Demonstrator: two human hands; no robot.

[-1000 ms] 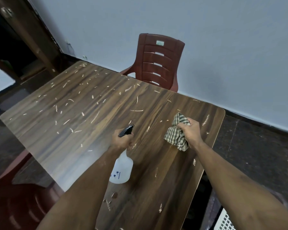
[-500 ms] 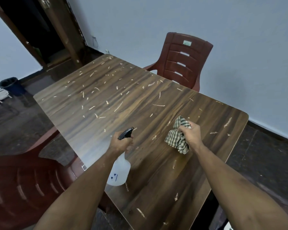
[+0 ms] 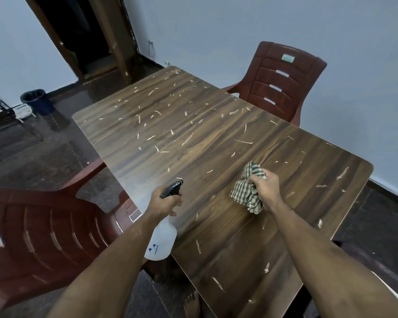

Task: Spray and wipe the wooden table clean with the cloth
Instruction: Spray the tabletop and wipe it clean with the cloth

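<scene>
The dark wooden table (image 3: 211, 138) fills the middle of the view, strewn with several pale shavings. My left hand (image 3: 164, 201) grips the neck of a white spray bottle (image 3: 160, 241) with a black nozzle, held over the table's near left edge and pointed across the top. A faint mist hangs in front of the nozzle. My right hand (image 3: 264, 189) holds a bunched green checked cloth (image 3: 247, 191) just over the table, right of the bottle.
A red-brown plastic chair (image 3: 280, 81) stands at the far side against the pale wall. Another such chair (image 3: 44, 228) is at the near left. A dark bin (image 3: 36, 101) and an open doorway (image 3: 83, 33) lie at the back left.
The view has swung left, bringing the near chair, the bin and the doorway into sight. Both hands keep their holds and have shifted little over the table.
</scene>
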